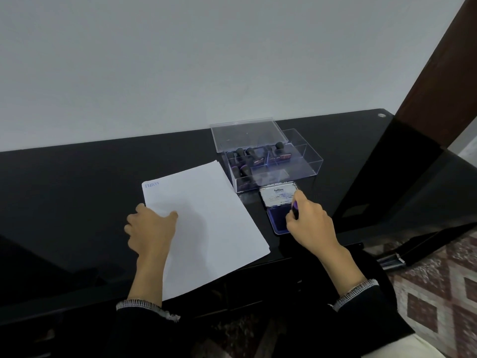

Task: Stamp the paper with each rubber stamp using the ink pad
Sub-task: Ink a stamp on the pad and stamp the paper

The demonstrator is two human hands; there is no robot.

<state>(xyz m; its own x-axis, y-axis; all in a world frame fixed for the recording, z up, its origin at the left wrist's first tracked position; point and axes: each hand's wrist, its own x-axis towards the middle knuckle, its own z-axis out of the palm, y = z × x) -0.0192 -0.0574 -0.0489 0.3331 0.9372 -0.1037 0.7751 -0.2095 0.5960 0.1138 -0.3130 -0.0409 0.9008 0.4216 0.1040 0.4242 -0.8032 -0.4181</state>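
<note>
A white sheet of paper (pixel 206 223) lies at an angle on the black table, with one blue stamp mark (pixel 151 185) near its far left corner. My left hand (pixel 148 229) rests flat on the sheet's left edge, fingers spread. To the right, the ink pad (pixel 277 222) lies open with its silver lid (pixel 277 197) folded back. My right hand (pixel 308 223) grips a dark rubber stamp (pixel 295 208) and holds it down on the blue pad. Most of that stamp is hidden by my fingers.
A clear plastic box (pixel 273 164) with its lid (pixel 244 134) raised stands behind the ink pad and holds several black-handled stamps (pixel 249 153). The black table (pixel 90 171) meets a white wall at the back. A dark wooden post (pixel 436 73) rises at the right.
</note>
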